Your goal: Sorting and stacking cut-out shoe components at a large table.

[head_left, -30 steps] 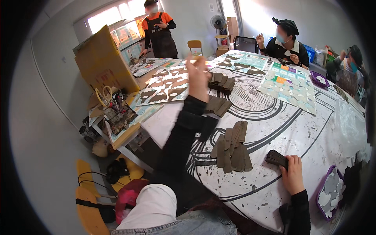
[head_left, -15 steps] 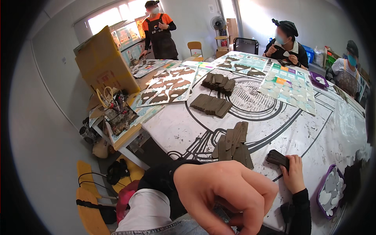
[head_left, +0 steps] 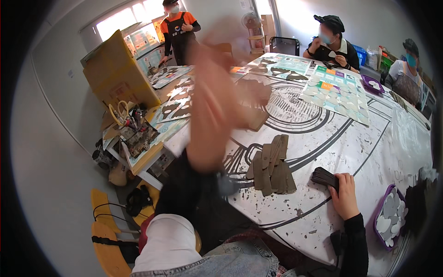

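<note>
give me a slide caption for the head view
Blurred left hand raised before the camera; right hand grips dark strips beside a brown strip pile.

Beyond the hands, a large sheet of pale green and white printed cards point(head_left: 339, 94) lies far across the white table with bold black line drawing point(head_left: 369, 152). A purple tray of white cut-out shapes point(head_left: 391, 218) sits just right of the right hand. Left of the left hand stands a big brown cardboard box point(head_left: 117, 74), with yellow-handled scissors point(head_left: 119, 111) in front of it.

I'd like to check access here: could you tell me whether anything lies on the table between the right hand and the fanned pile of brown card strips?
Nothing visible: bare tablecloth separates right hand, on a dark stack, from the strips.
</note>
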### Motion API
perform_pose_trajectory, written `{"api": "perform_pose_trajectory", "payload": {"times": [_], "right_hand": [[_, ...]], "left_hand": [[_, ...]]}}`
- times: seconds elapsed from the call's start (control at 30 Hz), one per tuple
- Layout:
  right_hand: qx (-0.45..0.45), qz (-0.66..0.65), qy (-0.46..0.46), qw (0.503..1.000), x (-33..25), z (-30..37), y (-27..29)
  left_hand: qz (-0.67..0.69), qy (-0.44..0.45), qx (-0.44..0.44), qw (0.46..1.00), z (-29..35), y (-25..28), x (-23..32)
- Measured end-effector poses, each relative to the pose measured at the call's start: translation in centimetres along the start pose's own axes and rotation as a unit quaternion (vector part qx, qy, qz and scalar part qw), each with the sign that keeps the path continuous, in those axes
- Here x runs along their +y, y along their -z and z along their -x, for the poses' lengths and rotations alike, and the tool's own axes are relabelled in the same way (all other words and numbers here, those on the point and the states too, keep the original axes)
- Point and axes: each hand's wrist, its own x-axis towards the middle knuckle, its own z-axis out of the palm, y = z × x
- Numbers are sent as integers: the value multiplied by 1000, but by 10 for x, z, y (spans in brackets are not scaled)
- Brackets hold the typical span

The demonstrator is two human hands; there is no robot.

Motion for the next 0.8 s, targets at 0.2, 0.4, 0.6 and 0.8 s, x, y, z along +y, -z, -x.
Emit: {"api": "perform_pose_trajectory", "payload": {"times": [0.2, 0.4, 0.6, 0.8], "right_hand": [[1, -14, 8, 1000, -6, -9, 3], [-9, -3, -5, 1000, -4, 0, 4], [-30, 14, -4, 999, -14, -6, 2], [-18, 16, -3, 1000, -12, -4, -4]], "left_hand": [[-449, 225, -564, 655, -33, 161, -145], [-112, 391, -390, 826, 71, 35, -93], [36, 300, -419, 856, 120, -58, -86], [-205, 52, -426, 879, 183, -155, -95]]}}
